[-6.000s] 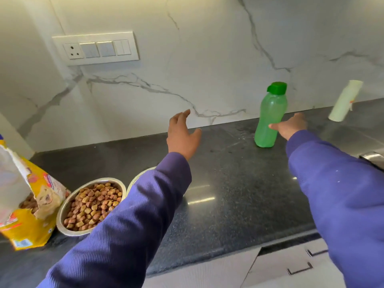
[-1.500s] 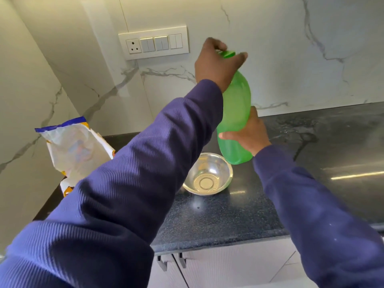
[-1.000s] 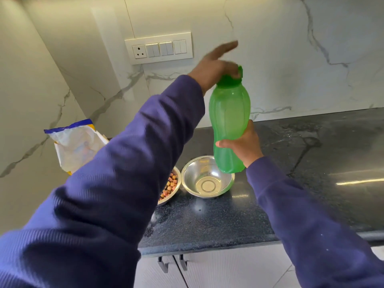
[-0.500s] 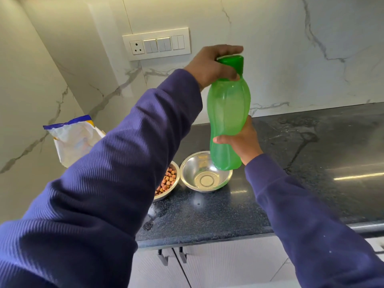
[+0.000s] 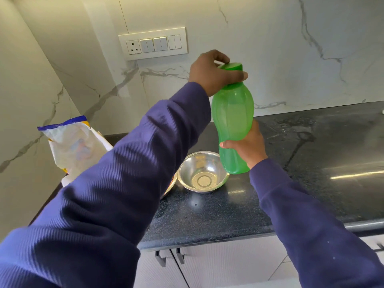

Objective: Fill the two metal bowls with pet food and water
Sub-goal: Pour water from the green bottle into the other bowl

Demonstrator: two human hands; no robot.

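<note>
I hold a translucent green water bottle (image 5: 232,119) upright above the dark countertop (image 5: 311,173). My right hand (image 5: 247,147) grips its lower body. My left hand (image 5: 212,72) is wrapped around its green cap (image 5: 233,67). Just below and left of the bottle stands a metal bowl (image 5: 202,173) that looks dry inside. Only a sliver of the second metal bowl's rim (image 5: 171,185) shows to its left, the rest hidden by my left sleeve. The pet food bag (image 5: 72,144) stands open at the far left by the wall.
A switch and socket panel (image 5: 152,45) is on the marble wall behind the bottle. The counter's front edge runs above white cabinet doors with dark handles (image 5: 160,258). A wet smear marks the counter at the right (image 5: 299,132).
Six seconds ago the bottle stood on the counter at the right; now it is lifted over the bowls. In the last second my left hand closed around the cap.
</note>
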